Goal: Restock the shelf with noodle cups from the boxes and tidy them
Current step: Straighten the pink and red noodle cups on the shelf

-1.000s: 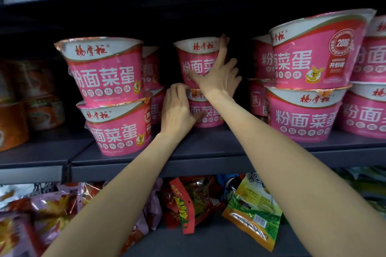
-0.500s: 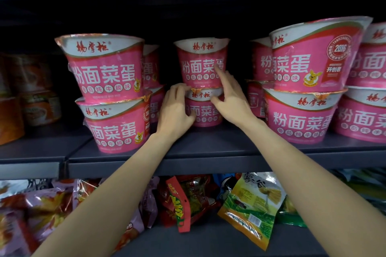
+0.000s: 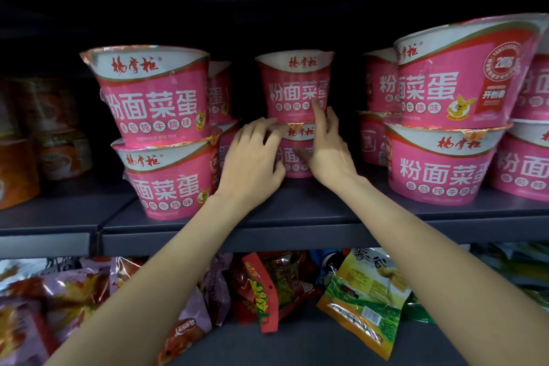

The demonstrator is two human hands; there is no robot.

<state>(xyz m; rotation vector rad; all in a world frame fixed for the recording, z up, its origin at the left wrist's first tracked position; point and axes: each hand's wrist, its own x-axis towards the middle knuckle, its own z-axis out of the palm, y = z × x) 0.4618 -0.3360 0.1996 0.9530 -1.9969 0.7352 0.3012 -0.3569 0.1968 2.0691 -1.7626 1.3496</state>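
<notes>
Both hands, left hand point(image 3: 252, 157) and right hand point(image 3: 329, 151), cup loosely spread fingers around the upright lower noodle cup point(image 3: 297, 154).

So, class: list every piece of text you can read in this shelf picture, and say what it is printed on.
"杨掌柜": rim band of the pink noodle cups.
"粉面菜蛋": cup sides.
"2016" and "开创者": red panel of the top right cup.
Small flavour circles: too blurred to read with confidence.
Snack bags below: print unreadable.

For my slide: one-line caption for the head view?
Both hands steady the middle stack of pink noodle cups on the shelf.
</notes>
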